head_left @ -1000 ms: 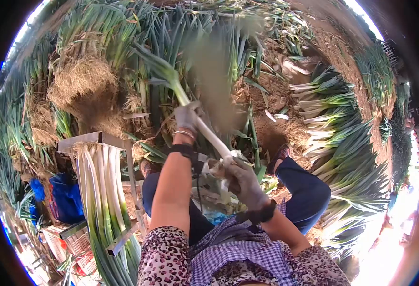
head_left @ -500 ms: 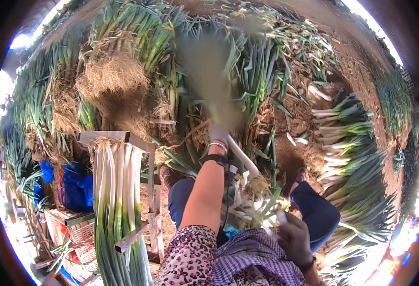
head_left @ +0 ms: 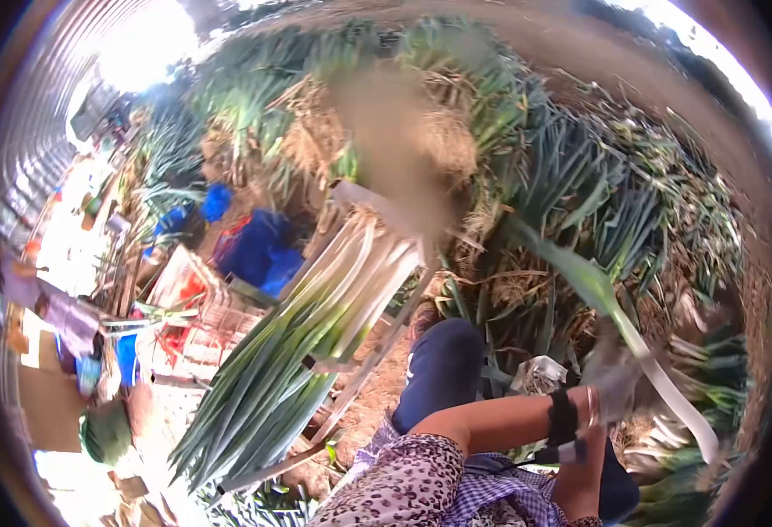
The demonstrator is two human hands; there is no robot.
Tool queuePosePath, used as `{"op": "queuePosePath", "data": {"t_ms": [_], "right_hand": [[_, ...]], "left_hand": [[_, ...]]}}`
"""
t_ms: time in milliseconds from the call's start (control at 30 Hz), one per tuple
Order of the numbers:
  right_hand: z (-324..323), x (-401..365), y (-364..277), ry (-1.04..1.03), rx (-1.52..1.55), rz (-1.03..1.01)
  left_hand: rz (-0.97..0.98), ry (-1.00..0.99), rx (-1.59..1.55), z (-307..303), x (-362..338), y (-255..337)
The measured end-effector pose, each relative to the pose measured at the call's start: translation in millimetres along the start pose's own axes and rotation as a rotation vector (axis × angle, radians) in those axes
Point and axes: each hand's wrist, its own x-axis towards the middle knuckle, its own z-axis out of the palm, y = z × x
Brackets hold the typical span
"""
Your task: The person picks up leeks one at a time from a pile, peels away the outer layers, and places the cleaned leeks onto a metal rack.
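Observation:
My left hand (head_left: 616, 383), blurred by motion and in a greyish glove, grips a leek (head_left: 645, 356) by its shaft. The leek slants, with green leaves up toward the middle of the view and its bare white end low at the right. My right forearm (head_left: 581, 481) comes up beneath my left wrist. Its hand overlaps the left one and its fingers are hidden. To the left, a bundle of leeks (head_left: 315, 307) lies in a metal frame (head_left: 377, 329), white ends at the top and green leaves hanging toward me.
Leeks with trimmed white ends (head_left: 693, 369) lie in a row at the right. Untrimmed leeks with root clumps (head_left: 447, 140) are heaped ahead. A wicker basket (head_left: 228, 321), blue bags (head_left: 258, 250) and a person (head_left: 61, 307) are at the left. A blurred smudge covers the upper middle.
My view has turned left. My left hand has swung the leek across to my right side, and both hands are now close together. My right hand has gone out of sight behind the left.

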Motion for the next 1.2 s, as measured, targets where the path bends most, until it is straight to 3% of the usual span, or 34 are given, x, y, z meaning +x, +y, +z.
{"op": "queuePosePath", "data": {"t_ms": [33,67,133,167,233,300,333,400,500,533,567,600,633,667,700,767,800,867,900,933,967,1000,1033,1100,1200], "right_hand": [[-9.5,2.1,-11.5,0.035,0.054,0.025],[-17.6,5.6,-25.0,0.081,0.107,0.035],[-48.5,15.1,-56.8,0.171,0.158,0.010],[-63.9,16.8,-74.4,0.210,0.156,-0.028],[-90.2,19.7,-105.7,0.229,0.040,-0.189],[-124.2,28.8,-103.1,0.240,-0.452,-0.637],[-140.4,33.2,-102.5,0.316,-0.666,-0.861],[-126.1,42.7,-149.6,0.287,-0.356,-0.798],[-68.4,34.0,-234.2,0.293,-0.096,-0.723],[-50.1,30.8,-252.8,0.274,-0.043,-0.693],[-34.6,32.4,-253.9,0.209,-0.013,-0.652],[-22.5,30.4,-249.4,0.142,0.018,-0.609],[-11.0,25.4,-243.1,0.051,0.184,-0.471],[1.4,21.4,-234.7,-0.039,0.349,-0.326],[11.7,20.4,-222.2,-0.126,0.514,-0.176],[25.8,19.6,-179.0,-0.213,0.622,-0.047],[30.1,18.4,-159.7,-0.249,0.675,0.014],[36.5,9.6,-134.1,-0.254,0.696,0.159],[41.4,7.0,-123.1,-0.261,0.704,0.231],[48.4,6.4,-108.4,-0.260,0.675,0.241],[55.0,7.5,-92.7,-0.259,0.643,0.249],[57.9,6.7,-83.1,-0.259,0.609,0.258],[62.6,3.7,-82.9,-0.253,0.569,0.286],[71.4,-4.7,-77.4,-0.260,0.561,0.339],[78.1,-12.0,-77.8,-0.274,0.531,0.397]], "left_hand": [[-0.116,0.074,0.365,16.7,-9.9,-0.7],[-0.021,0.007,0.769,30.7,-13.9,19.8],[0.239,0.021,1.692,62.3,-22.1,62.8],[0.542,-0.116,2.009,78.3,-17.7,98.7],[0.603,-0.294,2.205,92.7,-14.5,120.6],[0.085,-0.359,1.955,94.0,-6.6,113.4],[0.044,-0.330,1.944,105.2,-4.0,109.8],[-0.041,-0.270,1.923,132.4,3.5,101.6],[0.862,-0.233,2.335,156.1,7.1,135.9],[0.776,-0.222,2.469,182.9,-0.2,165.4],[1.052,-0.059,3.140,237.5,-45.0,182.4],[1.617,0.545,3.645,244.7,-61.4,203.1],[1.357,0.194,3.375,280.5,-93.7,232.7],[1.169,0.084,3.287,318.1,-131.3,254.0],[1.004,0.127,3.339,351.6,-166.7,265.4],[0.672,0.373,3.535,389.9,-237.6,280.3],[0.737,0.496,3.631,382.7,-267.7,286.6],[-0.277,1.551,3.698,347.2,-318.5,298.0],[-0.331,1.739,3.460,309.1,-350.5,319.8],[-0.216,1.762,3.344,260.5,-386.2,344.0],[-0.099,1.659,3.189,209.5,-416.9,362.4],[-0.282,1.632,3.122,152.7,-444.9,382.7],[-0.886,1.681,3.064,113.0,-444.9,378.3],[-0.252,1.401,3.442,66.8,-449.1,362.2],[-0.294,1.426,3.263,80.4,-422.3,352.8]]}}
